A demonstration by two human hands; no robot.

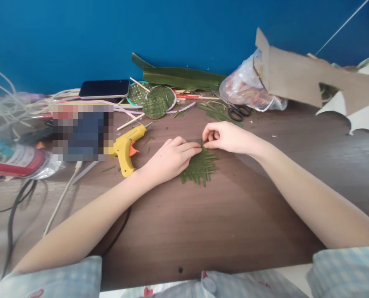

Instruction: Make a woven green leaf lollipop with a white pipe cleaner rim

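A small woven mat of green leaf strips [199,167] lies on the table, its strip ends sticking out unevenly along the near and right sides. My left hand [175,156] rests flat over its left part, fingers stretched out and pressing on it, so that part is hidden. At the mat's top edge my right hand [223,135] is closed in a pinch, thumb and forefinger together on what looks like a leaf strip. Just left of my left hand lies a yellow glue gun [126,149] with an orange trigger.
Behind are round woven leaf fans [157,102], long green leaves [184,78], black scissors [238,112] and loose leaf strips [213,111]. A phone [104,89] and white cables [61,207] lie left. A plastic bag [243,85] and cut cardboard [293,76] stand back right.
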